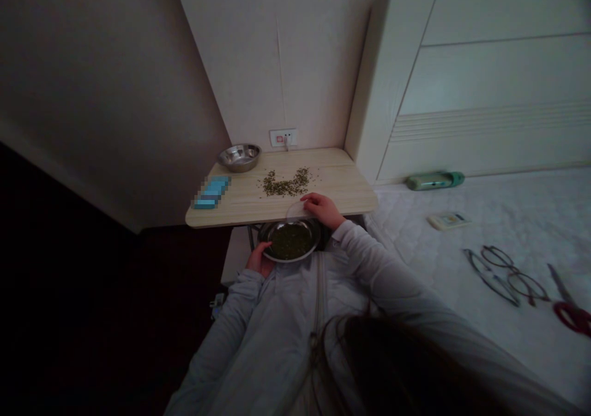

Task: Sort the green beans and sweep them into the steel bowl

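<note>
My left hand (261,260) grips the left rim of a metal bowl (295,258), its thumb over the edge. The bowl sits at my lap, just below the table's front edge, and holds many small green bits that look like beans (290,241). Between the fingers of my right hand (322,209) is a thin translucent disc (296,212), held above the bowl's far rim at the table edge. Behind it, more loose green beans (282,186) lie scattered on the wooden table (240,210) in a rough U shape.
A second metal bowl (240,157) stands at the table's back left, near a blurred blue object (212,192). A wall socket (283,137) is behind the table. On the white bed (415,250) to the right lie a green bottle-like object (434,181), eyeglasses (512,274) and red-handled scissors (570,308).
</note>
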Motion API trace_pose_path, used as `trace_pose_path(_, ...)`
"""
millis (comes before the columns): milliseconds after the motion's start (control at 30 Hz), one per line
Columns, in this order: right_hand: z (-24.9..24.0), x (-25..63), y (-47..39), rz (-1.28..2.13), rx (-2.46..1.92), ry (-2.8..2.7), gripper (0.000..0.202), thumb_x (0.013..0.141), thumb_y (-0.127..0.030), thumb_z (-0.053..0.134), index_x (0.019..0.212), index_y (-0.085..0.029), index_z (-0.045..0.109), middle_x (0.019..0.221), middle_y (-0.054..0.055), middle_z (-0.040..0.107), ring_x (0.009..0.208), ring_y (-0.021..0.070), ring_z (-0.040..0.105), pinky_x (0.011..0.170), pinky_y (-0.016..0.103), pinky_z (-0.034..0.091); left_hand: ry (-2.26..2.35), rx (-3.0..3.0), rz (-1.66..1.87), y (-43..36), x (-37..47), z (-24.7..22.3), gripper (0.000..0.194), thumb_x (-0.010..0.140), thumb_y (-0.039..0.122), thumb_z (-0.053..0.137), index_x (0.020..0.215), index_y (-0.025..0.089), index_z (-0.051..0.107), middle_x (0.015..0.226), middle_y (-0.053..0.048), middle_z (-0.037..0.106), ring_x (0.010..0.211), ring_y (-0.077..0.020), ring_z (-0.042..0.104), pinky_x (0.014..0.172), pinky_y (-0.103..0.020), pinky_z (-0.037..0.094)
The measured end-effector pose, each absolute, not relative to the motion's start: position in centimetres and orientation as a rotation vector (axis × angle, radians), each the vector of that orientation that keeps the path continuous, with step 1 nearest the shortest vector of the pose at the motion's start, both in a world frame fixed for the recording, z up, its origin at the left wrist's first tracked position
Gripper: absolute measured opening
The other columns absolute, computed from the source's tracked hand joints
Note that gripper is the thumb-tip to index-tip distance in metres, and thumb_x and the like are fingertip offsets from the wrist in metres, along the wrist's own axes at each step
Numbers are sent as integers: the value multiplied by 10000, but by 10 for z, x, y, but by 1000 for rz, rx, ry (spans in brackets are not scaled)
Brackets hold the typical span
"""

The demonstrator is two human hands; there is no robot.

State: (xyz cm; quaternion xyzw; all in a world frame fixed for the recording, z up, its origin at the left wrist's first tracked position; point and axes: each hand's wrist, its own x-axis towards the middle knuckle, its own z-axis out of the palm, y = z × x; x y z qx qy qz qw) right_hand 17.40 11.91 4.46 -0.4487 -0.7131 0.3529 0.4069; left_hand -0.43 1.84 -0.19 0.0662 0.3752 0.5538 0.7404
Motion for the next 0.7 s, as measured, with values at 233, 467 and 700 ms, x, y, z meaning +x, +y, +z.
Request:
trace_pose_path(233,44,174,119,877,-1125,-1792,254,611,-249,441,826,-166,548,569,-40,505,524,58,423,534,191,335,876,152,1233,19,-5,-4,190,609,104,438,724,112,589,656,-40,647,845,-195,545,787,-322,410)
trace_pose_path(467,44,175,118,843,-1129,-1815,254,619,-260,435,828,-172,550,579,-37,510,535,62,429,540,195,337,858,160,1222,19,-4,-3,194,617,109,427,720,108,592,675,-47,647,844,-195,546,785,-324,410)
trace_pose_path(700,45,174,118,834,-1151,-1829,251,619,-254,438,830,-176,549,583,-37,511,547,65,438,549,197,339,829,160,1225,19,-5,-4,212,616,107,428,749,108,592,689,-45,648,849,-193,543,792,-328,403)
